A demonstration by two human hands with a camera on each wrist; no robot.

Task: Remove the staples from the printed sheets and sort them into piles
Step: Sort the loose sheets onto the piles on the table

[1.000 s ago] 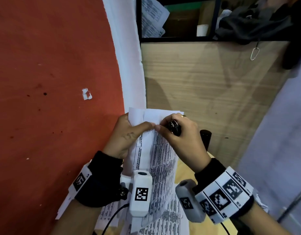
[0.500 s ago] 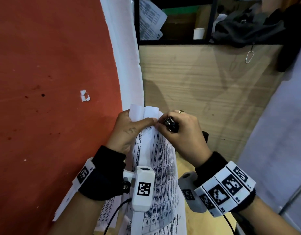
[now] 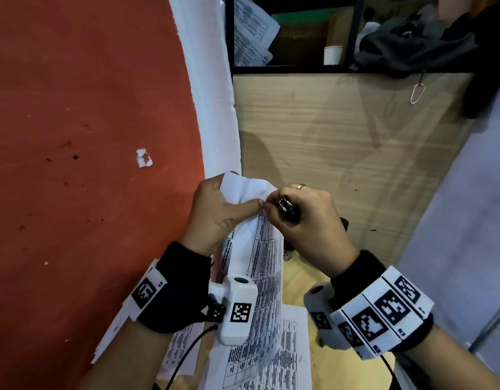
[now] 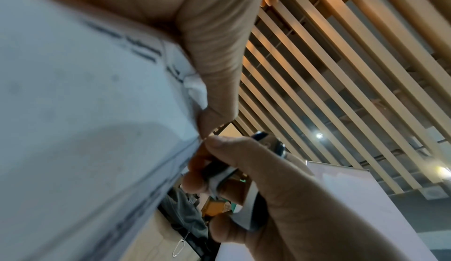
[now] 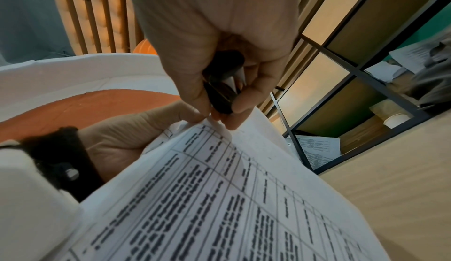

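Note:
A stapled set of printed sheets [image 3: 260, 263] stands lifted in front of me, its top corner folded back and bunched. My left hand [image 3: 217, 215] grips that corner, thumb pressed across the front. My right hand [image 3: 305, 220] holds a black staple remover [image 3: 288, 208] curled in its fingers, and its thumb and forefinger tips meet the paper right beside the left thumb. The right wrist view shows the staple remover [image 5: 224, 84] with metal prongs just above the sheets [image 5: 219, 197]. In the left wrist view the right hand [image 4: 280, 188] pinches at the paper edge [image 4: 85, 111]. The staple itself is hidden.
More printed sheets [image 3: 293, 347] lie on the wooden table below my wrists. A red surface [image 3: 88, 136] with a white paper scrap [image 3: 144, 158] fills the left. Ahead stands a wooden panel [image 3: 341, 136] under a shelf holding papers [image 3: 251, 29], a paper cup [image 3: 332, 54] and a dark bag [image 3: 412, 46].
The folded top of the sheets has been bunched tighter under my left thumb. My right fingertips stay at the same corner, a little closer to the left thumb.

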